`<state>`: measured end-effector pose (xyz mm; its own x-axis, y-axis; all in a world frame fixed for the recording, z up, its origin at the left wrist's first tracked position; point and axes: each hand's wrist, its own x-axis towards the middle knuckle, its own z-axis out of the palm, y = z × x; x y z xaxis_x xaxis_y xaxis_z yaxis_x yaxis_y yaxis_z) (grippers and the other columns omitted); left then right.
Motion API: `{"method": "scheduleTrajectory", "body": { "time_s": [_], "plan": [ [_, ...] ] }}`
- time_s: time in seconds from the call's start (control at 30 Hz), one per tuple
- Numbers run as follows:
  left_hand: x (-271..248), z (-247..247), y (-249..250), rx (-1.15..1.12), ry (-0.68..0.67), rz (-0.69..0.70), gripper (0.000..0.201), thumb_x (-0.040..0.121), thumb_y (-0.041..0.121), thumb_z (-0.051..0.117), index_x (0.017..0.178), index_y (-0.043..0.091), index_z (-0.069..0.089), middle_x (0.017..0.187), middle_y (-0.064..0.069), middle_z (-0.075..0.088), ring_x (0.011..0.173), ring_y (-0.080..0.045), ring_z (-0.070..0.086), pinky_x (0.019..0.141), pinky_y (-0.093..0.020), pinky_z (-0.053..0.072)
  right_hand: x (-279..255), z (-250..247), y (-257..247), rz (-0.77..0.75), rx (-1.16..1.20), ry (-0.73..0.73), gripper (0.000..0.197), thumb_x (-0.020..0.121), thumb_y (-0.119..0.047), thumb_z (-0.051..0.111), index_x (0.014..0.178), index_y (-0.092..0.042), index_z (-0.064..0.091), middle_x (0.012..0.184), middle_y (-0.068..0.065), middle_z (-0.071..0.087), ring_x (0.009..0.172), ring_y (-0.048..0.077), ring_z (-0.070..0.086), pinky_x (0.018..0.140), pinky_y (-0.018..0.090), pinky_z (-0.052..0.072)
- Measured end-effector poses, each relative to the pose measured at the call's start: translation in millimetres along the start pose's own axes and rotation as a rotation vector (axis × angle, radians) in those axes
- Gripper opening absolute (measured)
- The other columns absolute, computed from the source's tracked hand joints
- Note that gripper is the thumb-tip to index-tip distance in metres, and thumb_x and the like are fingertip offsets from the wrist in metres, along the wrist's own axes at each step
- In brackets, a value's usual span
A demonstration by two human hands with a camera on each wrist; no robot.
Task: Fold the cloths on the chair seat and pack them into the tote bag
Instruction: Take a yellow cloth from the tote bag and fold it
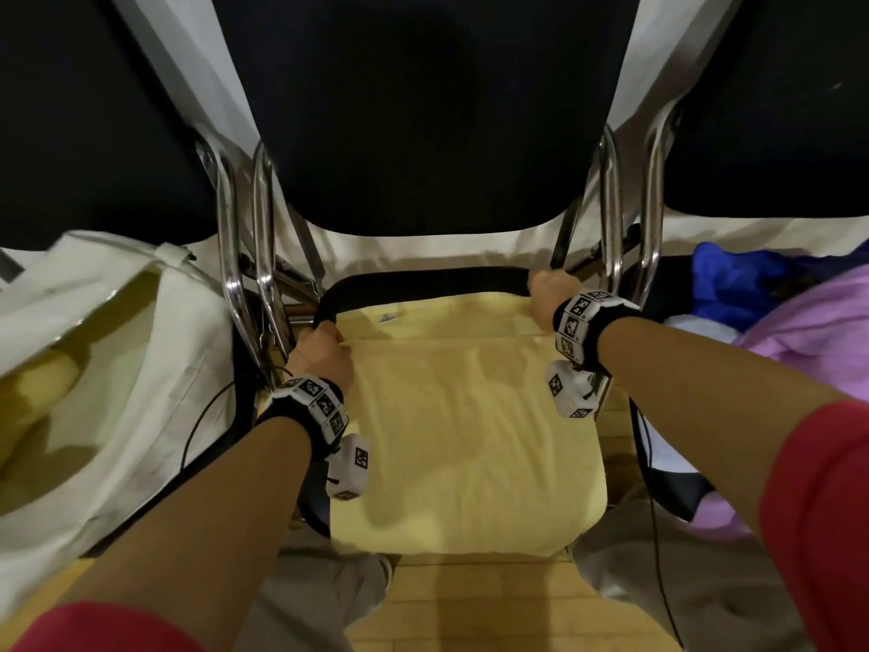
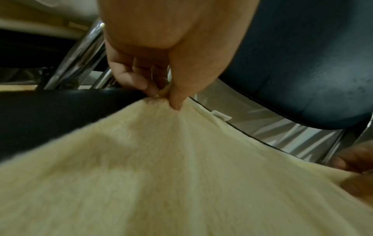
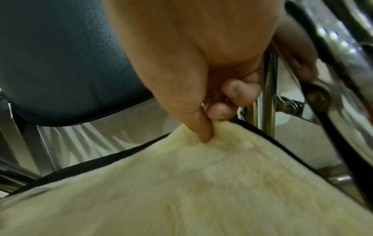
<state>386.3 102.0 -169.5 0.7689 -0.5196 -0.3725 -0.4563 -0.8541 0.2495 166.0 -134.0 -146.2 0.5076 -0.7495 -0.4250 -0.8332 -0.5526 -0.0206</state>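
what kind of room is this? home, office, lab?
Likely a meeting or function room, not certain: a row of black padded chairs with chrome tube frames stands against white draped fabric, over pale wooden flooring. Nothing plainly domestic shows.

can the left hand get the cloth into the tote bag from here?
Probably yes. The left hand pinches the yellow cloth at a far corner, and the tote bag sits open on that same side, just past the chrome chair frame. The right hand pinches the other corner and would need to let go or follow.
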Motion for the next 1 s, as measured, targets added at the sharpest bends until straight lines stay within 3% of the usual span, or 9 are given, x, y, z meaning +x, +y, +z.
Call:
{"method": "scheduleTrajectory", "body": {
  "time_s": [0.1,0.2,0.27,0.33,0.43,0.5,0.7,0.87,1.0],
  "plan": [
    [0.4,-1.3,0.1,0.005,0.003,0.004,0.018,0.097,0.025,0.056,0.111,0.014,0.058,0.119,-0.015,0.052,0.102,-0.038,0.059,0.088,-0.044,0.050,-0.2,-12.0,-5.5,0.047,-0.002,-0.006,0.029,0.093,0.003,0.049,0.119,-0.007,0.057,0.123,0.018,0.058,0.108,0.035,0.061,0.079,0.039,0.050],
    [0.5,-2.1,0.5,0.015,-0.015,0.001,0.020,0.097,0.027,0.057,0.111,0.012,0.057,0.121,-0.015,0.049,0.103,-0.039,0.059,0.091,-0.046,0.050,-2.9,-17.8,-6.7,0.100,0.002,0.057,0.052,0.085,0.012,0.053,0.133,-0.007,0.045,0.135,0.019,0.040,0.113,0.040,0.058,0.089,0.045,0.053],
    [-0.2,-2.1,0.5,0.022,-0.019,0.006,0.021,0.098,0.026,0.056,0.113,0.012,0.058,0.123,-0.015,0.048,0.103,-0.039,0.059,0.092,-0.047,0.050,-5.6,-16.1,-6.0,0.077,0.031,0.075,0.062,0.081,0.015,0.053,0.137,-0.010,0.040,0.139,0.017,0.031,0.110,0.040,0.058,0.085,0.044,0.055],
    [-1.4,-1.8,0.8,0.022,-0.016,0.035,0.022,0.098,0.023,0.053,0.116,0.012,0.058,0.128,-0.015,0.045,0.102,-0.039,0.059,0.092,-0.046,0.050,-8.7,-12.5,-4.9,0.001,0.070,0.063,0.053,0.085,0.007,0.052,0.133,-0.015,0.047,0.139,0.012,0.037,0.108,0.035,0.058,0.080,0.040,0.053],
    [-3.9,-1.1,2.3,0.027,-0.022,0.085,0.026,0.098,0.021,0.049,0.120,0.014,0.060,0.134,-0.013,0.040,0.101,-0.038,0.059,0.091,-0.043,0.050,-13.2,-2.5,-2.6,-0.158,-0.002,-0.002,0.025,0.093,-0.022,0.060,0.118,-0.022,0.057,0.123,0.004,0.057,0.099,0.024,0.057,0.075,0.032,0.046],
    [-5.5,0.2,2.4,0.019,-0.027,0.100,0.025,0.098,0.022,0.050,0.119,0.015,0.062,0.133,-0.011,0.040,0.100,-0.036,0.059,0.091,-0.043,0.051,-17.9,5.9,-0.1,-0.227,-0.044,-0.038,0.030,0.091,-0.030,0.067,0.119,-0.022,0.059,0.120,0.000,0.059,0.104,0.021,0.057,0.076,0.029,0.044],
    [-10.7,-5.8,-5.9,-0.040,0.009,0.165,0.016,0.096,0.026,0.057,0.105,0.017,0.065,0.121,-0.005,0.048,0.099,-0.028,0.058,0.089,-0.042,0.052,-30.0,8.5,6.6,-0.205,-0.083,-0.096,0.021,0.090,-0.027,0.067,0.109,-0.019,0.060,0.111,0.004,0.061,0.096,0.023,0.060,0.078,0.032,0.052],
    [-18.6,-23.5,-7.5,-0.043,0.052,0.198,0.012,0.096,0.028,0.059,0.102,0.020,0.065,0.099,-0.002,0.062,0.090,-0.025,0.061,0.078,-0.037,0.053,-39.2,-9.8,5.8,-0.229,-0.036,-0.113,0.007,0.089,-0.015,0.064,0.093,-0.018,0.059,0.102,0.005,0.060,0.086,0.021,0.055,0.068,0.029,0.045],
    [-23.0,-43.5,-3.3,-0.050,0.073,0.203,0.009,0.094,0.028,0.057,0.098,0.024,0.065,0.091,-0.002,0.064,0.081,-0.023,0.062,0.073,-0.035,0.056,-46.3,-36.2,4.4,-0.209,-0.013,-0.134,0.012,0.086,-0.008,0.060,0.090,-0.018,0.058,0.098,0.003,0.059,0.084,0.020,0.056,0.060,0.025,0.042]
  ]
}}
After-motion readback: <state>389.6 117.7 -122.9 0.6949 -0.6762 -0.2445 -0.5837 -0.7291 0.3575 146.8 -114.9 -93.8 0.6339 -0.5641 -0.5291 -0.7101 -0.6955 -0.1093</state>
